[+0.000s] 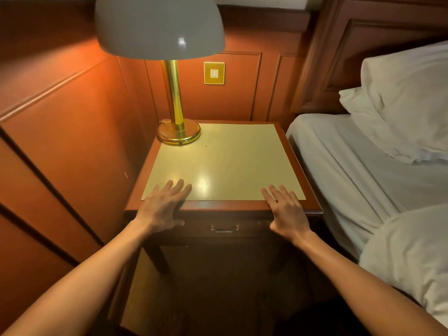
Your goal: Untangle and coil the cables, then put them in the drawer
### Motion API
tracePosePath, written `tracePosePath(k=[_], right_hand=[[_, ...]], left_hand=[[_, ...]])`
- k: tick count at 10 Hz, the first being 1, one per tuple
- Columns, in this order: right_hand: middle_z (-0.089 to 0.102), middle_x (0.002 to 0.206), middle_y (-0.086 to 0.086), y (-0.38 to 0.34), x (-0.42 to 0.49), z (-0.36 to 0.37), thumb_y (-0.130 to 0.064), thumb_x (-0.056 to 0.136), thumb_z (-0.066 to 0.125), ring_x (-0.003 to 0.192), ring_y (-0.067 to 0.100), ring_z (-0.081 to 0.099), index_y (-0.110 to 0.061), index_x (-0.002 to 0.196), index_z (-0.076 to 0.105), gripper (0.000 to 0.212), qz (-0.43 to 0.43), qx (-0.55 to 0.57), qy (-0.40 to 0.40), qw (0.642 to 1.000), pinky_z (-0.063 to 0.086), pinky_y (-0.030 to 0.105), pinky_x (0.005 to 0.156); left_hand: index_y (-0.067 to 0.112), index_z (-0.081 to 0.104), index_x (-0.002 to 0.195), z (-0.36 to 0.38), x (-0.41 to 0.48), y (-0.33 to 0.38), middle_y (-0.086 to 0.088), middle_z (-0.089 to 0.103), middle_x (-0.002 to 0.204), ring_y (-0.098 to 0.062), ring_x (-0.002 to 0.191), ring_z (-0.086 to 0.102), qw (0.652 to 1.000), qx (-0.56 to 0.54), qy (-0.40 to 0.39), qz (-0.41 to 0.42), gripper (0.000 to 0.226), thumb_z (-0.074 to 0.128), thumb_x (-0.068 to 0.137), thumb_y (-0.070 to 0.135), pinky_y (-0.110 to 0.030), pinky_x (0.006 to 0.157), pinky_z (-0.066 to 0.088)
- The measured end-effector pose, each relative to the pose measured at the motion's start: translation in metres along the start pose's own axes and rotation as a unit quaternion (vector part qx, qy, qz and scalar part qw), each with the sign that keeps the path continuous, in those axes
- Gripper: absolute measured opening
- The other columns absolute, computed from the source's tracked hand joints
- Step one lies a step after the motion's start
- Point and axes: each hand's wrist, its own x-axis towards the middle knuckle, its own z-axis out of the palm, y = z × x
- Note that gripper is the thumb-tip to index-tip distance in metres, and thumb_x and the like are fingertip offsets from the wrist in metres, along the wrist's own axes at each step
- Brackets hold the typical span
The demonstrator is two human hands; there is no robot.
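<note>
Both empty: left hand (162,207) and right hand (286,209) lie flat on the near edge of the nightstand (228,206), fingers straight. No cables in view, and the drawer (249,229) underneath is closed. I'd pull its handle (224,229) straight out, with one hand bracing the top.

Left hand (162,206) and right hand (286,209) rest flat on the nightstand (225,206).

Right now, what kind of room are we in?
Most likely a hotel bedroom, at the bedside. A bed with white pillows stands beside a wooden nightstand carrying a brass lamp, against wood-panelled walls. Both the left hand and right hand rest flat on the nightstand.
</note>
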Motion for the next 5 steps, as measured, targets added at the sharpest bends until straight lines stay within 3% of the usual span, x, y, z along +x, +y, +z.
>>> tracePosePath(k=[3,4,5], right_hand=[[0.027,0.162,0.005,-0.005,-0.005,0.012,0.002,0.074,0.067,0.151,0.033,0.02,-0.024,0.158,0.022,0.099,0.022,0.024,0.041,0.999,0.016,0.051,0.123],[0.036,0.159,0.001,-0.003,0.001,0.019,0.002,0.062,0.075,0.148,0.031,0.03,-0.026,0.155,0.031,0.107,0.03,0.032,0.073,0.996,0.02,0.048,0.12],[0.06,0.139,-0.001,0.003,0.003,0.038,-0.013,0.032,0.081,0.126,0.031,0.059,-0.027,0.138,0.059,0.109,-0.011,0.049,0.098,0.994,0.037,0.045,0.11]], left_hand=[[0.033,0.016,0.155,0.02,-0.001,0.002,0.003,0.01,0.161,-0.031,0.149,0.008,0.994,-0.09,0.051,-0.025,0.117,0.088,0.063,0.044,-0.054,0.118,0.003],[0.039,0.017,0.153,0.028,0.005,-0.009,0.01,0.006,0.159,-0.023,0.149,0.002,0.989,-0.131,0.062,-0.041,0.119,0.089,0.058,0.044,-0.047,0.121,-0.001],[0.04,0.017,0.153,0.05,0.006,-0.01,0.009,0.029,0.155,-0.025,0.143,0.029,0.982,-0.167,0.091,-0.001,0.109,0.076,0.062,0.046,-0.044,0.115,0.02]])
